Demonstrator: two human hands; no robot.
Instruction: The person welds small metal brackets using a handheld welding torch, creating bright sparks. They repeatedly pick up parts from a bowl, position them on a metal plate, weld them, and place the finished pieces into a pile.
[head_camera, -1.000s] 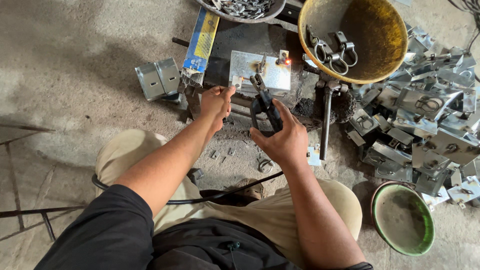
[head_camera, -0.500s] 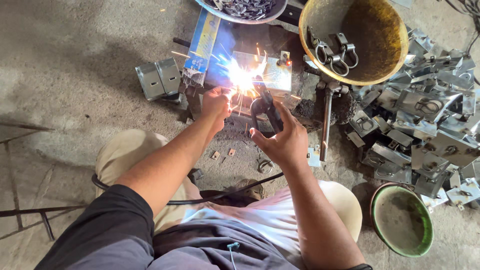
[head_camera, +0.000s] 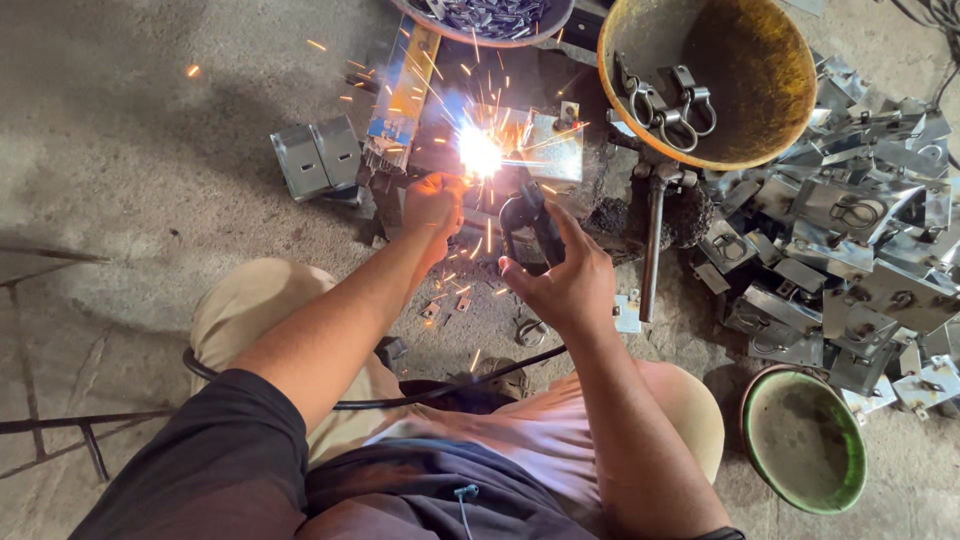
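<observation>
**Arc struck on the small plate, sparks flying**

The step in hand looks like welding. The right hand (head_camera: 562, 285) has its fingers clamped round a dark welding electrode holder (head_camera: 533, 222), whose tip meets a bright white arc flash (head_camera: 480, 152) on a pale square metal plate (head_camera: 548, 150) lying on the concrete floor (head_camera: 130, 150), far of the knees. The left hand (head_camera: 433, 203) sits just left of the flash, fingers curled together at the workpiece; what they pinch I cannot tell. A black cable (head_camera: 420, 398) runs across the lap. Right of the plate stand a yellow rusted metal basin (head_camera: 760, 90) holding shackle-like rings and a heap of grey folded metal brackets (head_camera: 850, 260). The next move probably calls for a steady tip and firm bracing of the piece.
</observation>
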